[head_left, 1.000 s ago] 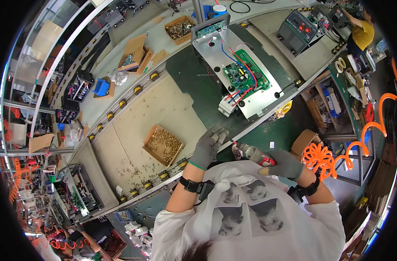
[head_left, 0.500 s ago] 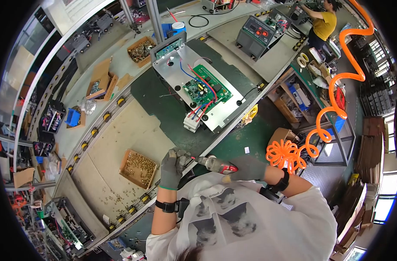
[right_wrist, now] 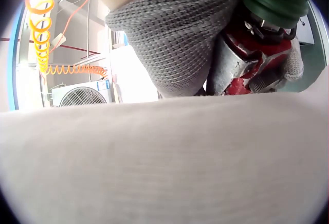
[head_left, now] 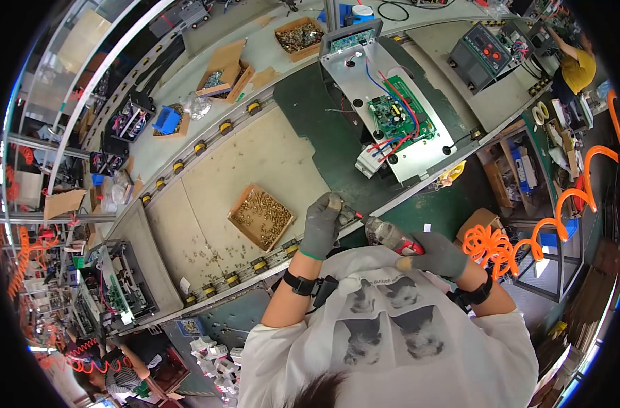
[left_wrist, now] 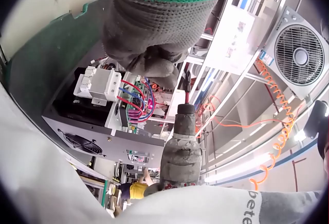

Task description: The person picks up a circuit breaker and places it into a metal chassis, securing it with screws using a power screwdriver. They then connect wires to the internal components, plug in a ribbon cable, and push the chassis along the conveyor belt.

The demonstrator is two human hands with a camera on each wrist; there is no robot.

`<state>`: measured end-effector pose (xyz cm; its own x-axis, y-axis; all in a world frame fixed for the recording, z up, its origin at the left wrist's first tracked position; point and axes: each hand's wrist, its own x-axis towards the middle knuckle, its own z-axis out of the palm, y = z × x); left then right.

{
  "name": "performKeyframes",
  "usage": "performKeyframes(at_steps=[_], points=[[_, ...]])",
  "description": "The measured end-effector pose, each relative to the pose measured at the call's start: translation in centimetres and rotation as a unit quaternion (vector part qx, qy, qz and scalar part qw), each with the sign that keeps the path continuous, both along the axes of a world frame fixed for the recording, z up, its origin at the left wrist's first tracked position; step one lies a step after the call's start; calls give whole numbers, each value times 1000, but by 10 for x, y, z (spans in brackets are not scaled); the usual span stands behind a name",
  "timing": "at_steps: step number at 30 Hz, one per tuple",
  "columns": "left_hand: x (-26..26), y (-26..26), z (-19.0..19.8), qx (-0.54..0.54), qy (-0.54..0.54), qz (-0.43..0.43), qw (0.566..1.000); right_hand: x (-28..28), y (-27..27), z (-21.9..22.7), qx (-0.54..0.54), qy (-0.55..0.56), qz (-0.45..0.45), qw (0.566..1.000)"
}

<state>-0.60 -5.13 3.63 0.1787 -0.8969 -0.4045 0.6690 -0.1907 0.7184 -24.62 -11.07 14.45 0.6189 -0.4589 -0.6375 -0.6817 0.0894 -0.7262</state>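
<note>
Observing the station, we find the gloved right hand point(head_left: 435, 254) with its grip wrapped round a red-and-grey power driver point(head_left: 389, 236) near the tabletop point(head_left: 211, 178) edge. The gloved left hand point(head_left: 321, 227) curls beside the driver's bit point(left_wrist: 187, 97); we cannot tell whether its grip pinches anything. We note a box point(head_left: 244, 233) of brass-coloured parts and an open chassis point(head_left: 420, 151) on the tabletop.

A coiled orange hose point(head_left: 488, 245) hangs near a pale grey square fan point(left_wrist: 299, 57), and a person in yellow point(head_left: 578, 71) stands near a dark grey, red-knobbed machine point(head_left: 478, 60).
</note>
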Motion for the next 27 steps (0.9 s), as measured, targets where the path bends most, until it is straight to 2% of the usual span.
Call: performKeyframes(at_steps=[2,5,9,17,23,25,27], points=[[1,1,-1,-43,-25,-5,999,0,-1,-2,-3,-3,1,1000],[-2,0,11,-35,-23,11,999,3,-2,-2,3,11,4,1000],[2,1,7,-47,-55,12,997,6,-2,-5,8,29,1,1000],[4,1,10,0,-138,6,990,10,-2,-5,-22,28,5,999],[1,-4,15,26,-198,8,980,11,-2,-5,-51,81,30,995],[1,-3,14,24,-197,4,980,10,-1,-8,-76,111,46,990],[0,-3,15,22,-196,-1,980,8,-1,-10,-56,100,34,993]])
